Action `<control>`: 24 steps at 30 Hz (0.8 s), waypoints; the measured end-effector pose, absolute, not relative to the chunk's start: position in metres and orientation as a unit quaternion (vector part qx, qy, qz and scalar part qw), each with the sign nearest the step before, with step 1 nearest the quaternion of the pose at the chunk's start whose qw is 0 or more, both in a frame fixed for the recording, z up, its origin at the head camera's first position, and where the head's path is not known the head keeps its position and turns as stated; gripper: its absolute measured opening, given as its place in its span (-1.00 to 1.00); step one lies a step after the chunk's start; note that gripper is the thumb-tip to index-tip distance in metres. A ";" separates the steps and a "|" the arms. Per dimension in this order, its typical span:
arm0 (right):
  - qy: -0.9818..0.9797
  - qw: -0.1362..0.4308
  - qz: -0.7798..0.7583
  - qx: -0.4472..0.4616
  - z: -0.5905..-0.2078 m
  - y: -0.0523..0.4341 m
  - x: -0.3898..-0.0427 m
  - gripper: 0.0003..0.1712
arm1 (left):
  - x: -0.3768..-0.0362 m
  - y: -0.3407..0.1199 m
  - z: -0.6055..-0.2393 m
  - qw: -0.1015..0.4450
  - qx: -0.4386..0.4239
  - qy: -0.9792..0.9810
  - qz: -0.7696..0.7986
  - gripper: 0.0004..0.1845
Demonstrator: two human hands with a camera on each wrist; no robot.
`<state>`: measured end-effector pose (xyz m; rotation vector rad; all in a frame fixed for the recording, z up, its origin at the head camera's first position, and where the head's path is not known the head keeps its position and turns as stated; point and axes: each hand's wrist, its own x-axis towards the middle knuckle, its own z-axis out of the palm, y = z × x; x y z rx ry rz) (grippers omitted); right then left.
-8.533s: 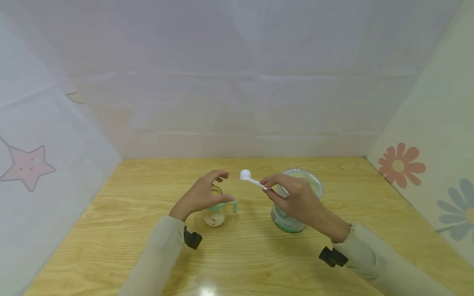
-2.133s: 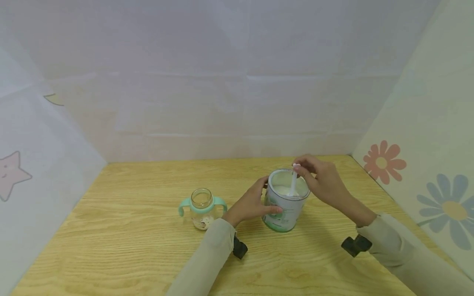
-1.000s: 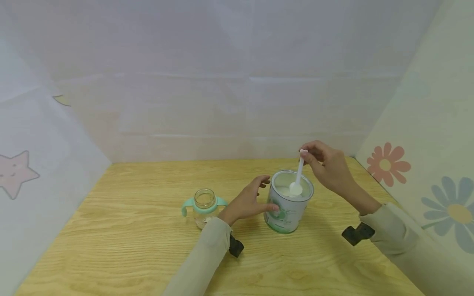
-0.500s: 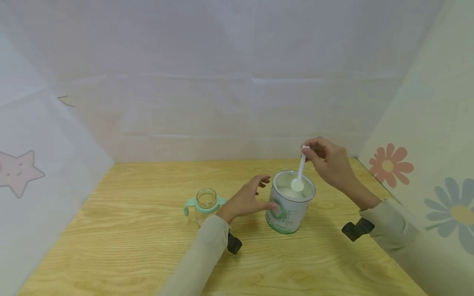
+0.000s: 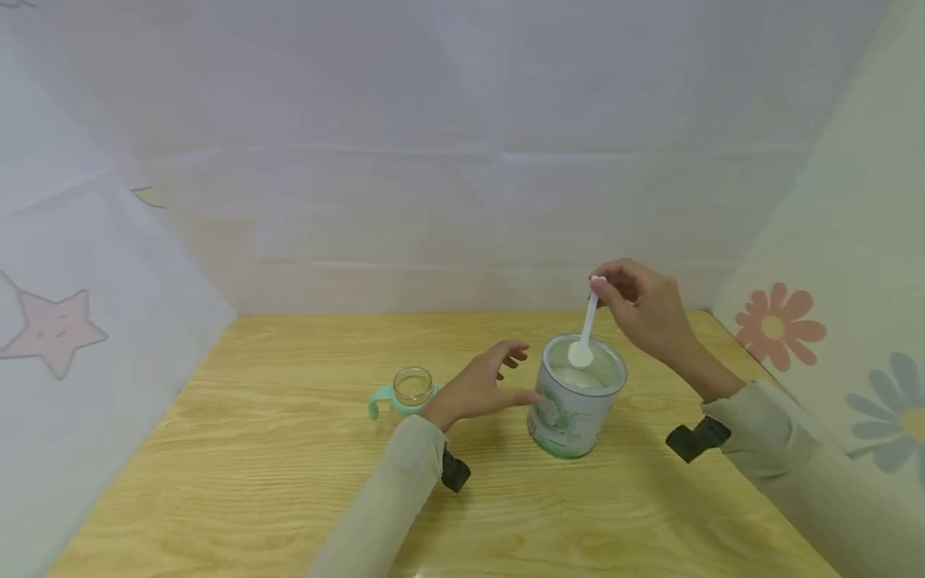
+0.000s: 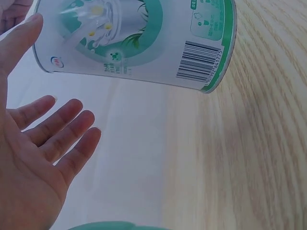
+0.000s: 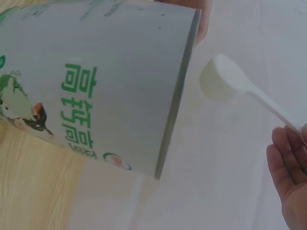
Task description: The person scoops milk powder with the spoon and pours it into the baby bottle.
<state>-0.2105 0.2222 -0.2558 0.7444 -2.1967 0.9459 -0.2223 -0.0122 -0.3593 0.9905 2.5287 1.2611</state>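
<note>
My right hand point(image 5: 648, 315) pinches the heart-tipped end of a white measuring scoop point(image 5: 588, 321). Pale powder fills the scoop's bowl point(image 7: 221, 79), which hangs above the rim of an open milk powder can point(image 5: 567, 421). White powder point(image 5: 578, 377) lies inside the can, white and green outside. Fingers spread, my left hand point(image 5: 480, 389) is at the can's left side. Its thumb overlaps the can in the left wrist view, but whether it touches I cannot tell. A clear baby bottle point(image 5: 413, 385) with mint handles stands left of the can, partly hidden behind my left wrist.
Everything stands on a wooden table point(image 5: 289, 449). A pale cloth backdrop point(image 5: 462, 201) rises behind it, with side panels showing a pink star point(image 5: 54, 329) and flowers point(image 5: 780, 325). A black wrist camera point(image 5: 697, 440) sits on each forearm.
Earlier, the scoop was down in the powder and my left hand was against the can. The right hand has lifted the filled scoop to the rim; the left hand has drawn back slightly.
</note>
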 end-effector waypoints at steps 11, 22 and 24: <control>-0.834 0.305 0.370 0.273 -0.252 0.210 -0.213 -0.90 | -0.223 -0.026 -0.349 0.050 0.330 0.854 0.400 -0.21; -0.837 0.295 0.374 0.270 -0.252 0.200 -0.217 -0.89 | -0.223 -0.037 -0.340 0.044 0.332 0.852 0.402 -0.24; -0.837 0.293 0.375 0.270 -0.253 0.199 -0.218 -0.89 | -0.223 -0.039 -0.338 0.043 0.332 0.853 0.401 -0.24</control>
